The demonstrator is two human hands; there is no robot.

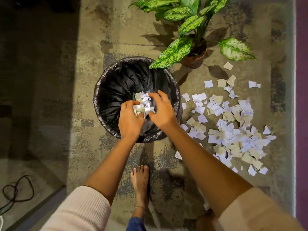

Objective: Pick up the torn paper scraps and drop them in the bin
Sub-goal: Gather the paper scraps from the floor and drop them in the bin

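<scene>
A round bin lined with a black plastic bag stands on the floor in front of me. Both my hands are over its mouth. My left hand has its fingers curled round a bunch of white and beige paper scraps. My right hand is beside the same bunch with fingers spread and loosely bent, touching its edge. A large pile of torn paper scraps lies on the floor to the right of the bin.
A potted plant with speckled green leaves stands behind the bin, one leaf over its rim. My bare foot is on the floor just before the bin. A dark cable loops at lower left. A purple strip runs along the right edge.
</scene>
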